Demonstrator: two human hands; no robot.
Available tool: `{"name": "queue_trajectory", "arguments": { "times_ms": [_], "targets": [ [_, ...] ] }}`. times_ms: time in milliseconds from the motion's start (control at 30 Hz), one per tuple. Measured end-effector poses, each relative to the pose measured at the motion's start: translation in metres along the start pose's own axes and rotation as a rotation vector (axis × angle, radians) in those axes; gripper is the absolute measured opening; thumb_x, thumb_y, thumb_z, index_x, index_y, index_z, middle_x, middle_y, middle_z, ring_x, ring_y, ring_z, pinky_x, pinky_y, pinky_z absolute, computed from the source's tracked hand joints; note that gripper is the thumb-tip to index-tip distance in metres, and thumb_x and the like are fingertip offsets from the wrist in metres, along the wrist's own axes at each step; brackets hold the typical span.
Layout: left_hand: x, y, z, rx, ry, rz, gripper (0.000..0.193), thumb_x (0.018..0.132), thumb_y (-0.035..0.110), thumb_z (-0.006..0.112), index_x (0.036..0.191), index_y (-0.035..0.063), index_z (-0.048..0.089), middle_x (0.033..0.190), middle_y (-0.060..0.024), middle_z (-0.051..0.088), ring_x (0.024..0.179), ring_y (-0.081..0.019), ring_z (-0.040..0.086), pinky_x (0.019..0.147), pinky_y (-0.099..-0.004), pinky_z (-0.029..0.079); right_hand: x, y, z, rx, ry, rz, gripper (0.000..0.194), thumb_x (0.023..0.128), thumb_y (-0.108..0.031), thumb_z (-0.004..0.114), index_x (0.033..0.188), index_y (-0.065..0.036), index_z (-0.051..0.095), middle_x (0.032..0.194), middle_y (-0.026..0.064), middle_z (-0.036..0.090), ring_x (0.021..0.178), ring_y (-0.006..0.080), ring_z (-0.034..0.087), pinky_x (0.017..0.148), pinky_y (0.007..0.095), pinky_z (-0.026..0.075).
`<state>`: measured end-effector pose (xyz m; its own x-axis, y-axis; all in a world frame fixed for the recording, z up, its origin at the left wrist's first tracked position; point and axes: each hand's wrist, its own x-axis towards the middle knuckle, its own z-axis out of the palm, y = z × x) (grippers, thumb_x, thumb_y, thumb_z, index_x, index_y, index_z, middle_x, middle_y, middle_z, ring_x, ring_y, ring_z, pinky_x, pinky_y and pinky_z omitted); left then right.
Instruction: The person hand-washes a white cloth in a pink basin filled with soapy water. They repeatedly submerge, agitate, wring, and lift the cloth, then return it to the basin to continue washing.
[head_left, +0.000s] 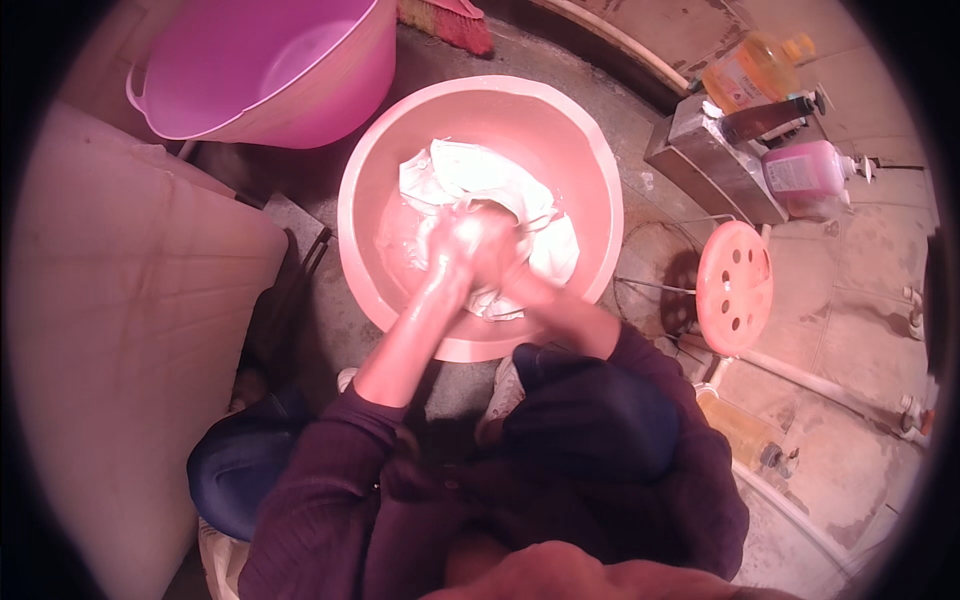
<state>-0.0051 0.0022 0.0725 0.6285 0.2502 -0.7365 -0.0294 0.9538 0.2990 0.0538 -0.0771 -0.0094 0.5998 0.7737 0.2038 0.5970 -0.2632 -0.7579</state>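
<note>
A white garment (484, 166), wet and bunched, lies in a round pink plastic basin (611, 225) on the floor before me. Some water shows at the basin's left inside. My left hand (452, 236) and my right hand (501, 255) press together over the middle of the basin, both closed on a bunched part of the cloth. Motion blur and glare hide the single fingers. Parts of the garment spread out beyond the hands and to their right, and another bit shows below them. The left forearm looks wet.
A purple tub (330, 97) stands at upper left, beside broom bristles (450, 28). A large pale cabinet-like body (142, 300) fills the left. On the right are a metal box (724, 161), a pink pump bottle (799, 169), a yellow-orange jug (750, 75) and a perforated pink stool seat (739, 289).
</note>
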Motion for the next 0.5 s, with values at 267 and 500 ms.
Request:
{"name": "queue_trajectory", "arguments": {
  "times_ms": [267, 500],
  "targets": [
    [0.035, 0.072, -0.011, 0.408, -0.249, 0.227, 0.062, 0.111, 0.051, 0.036, 0.127, -0.0031, 0.061, 0.118, -0.0146, 0.070, 0.104, -0.0226, 0.070, 0.092, -0.0369, 0.058, 0.059, -0.011, -0.096, 0.946, -0.262, 0.561, 0.046, 0.092, -0.016, 0.072, 0.131, 0.005, 0.058, 0.121, 0.0133, 0.068, 0.110, 0.0178, 0.065, 0.093, 0.0309, 0.053],
    [0.026, 0.093, -0.031, 0.954, -0.407, 0.392, 0.044, 0.105, 0.038, 0.055, 0.119, -0.0018, 0.066, 0.103, -0.0100, 0.072, 0.092, -0.0154, 0.068, 0.086, -0.0313, 0.054, 0.053, -0.015, -0.108, 0.801, -0.148, 0.688, 0.025, 0.085, -0.004, 0.075, 0.104, -0.005, 0.058, 0.096, 0.0038, 0.065, 0.083, 0.0141, 0.068, 0.064, 0.0274, 0.056]
  ]
}}
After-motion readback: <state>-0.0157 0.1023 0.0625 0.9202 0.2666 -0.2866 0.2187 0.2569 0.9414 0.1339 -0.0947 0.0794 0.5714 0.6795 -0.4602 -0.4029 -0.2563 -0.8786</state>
